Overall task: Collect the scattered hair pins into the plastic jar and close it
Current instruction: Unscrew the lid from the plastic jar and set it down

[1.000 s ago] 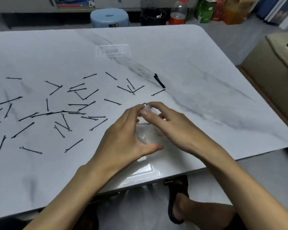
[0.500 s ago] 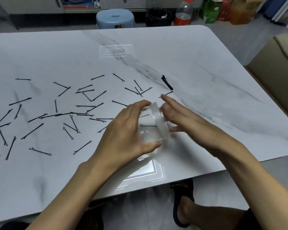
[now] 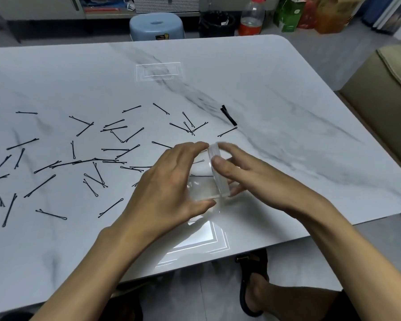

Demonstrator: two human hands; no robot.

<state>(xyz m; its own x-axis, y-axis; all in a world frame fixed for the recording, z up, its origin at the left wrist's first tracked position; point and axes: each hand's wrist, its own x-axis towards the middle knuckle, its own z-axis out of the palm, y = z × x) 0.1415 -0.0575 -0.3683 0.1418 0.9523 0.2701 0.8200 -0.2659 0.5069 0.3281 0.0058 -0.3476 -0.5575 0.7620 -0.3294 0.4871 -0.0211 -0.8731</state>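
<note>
Marble table (image 3: 287,112) strewn with hair pins (image 3: 116,140) beyond the left hand (image 3: 171,186), which steadies the plastic jar (image 3: 204,184) while the right hand (image 3: 248,174) grips its lid (image 3: 218,172), likely unscrewing.

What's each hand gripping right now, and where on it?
Left hand wraps the clear plastic jar around its body. Right hand pinches the lid by its rim.
</note>
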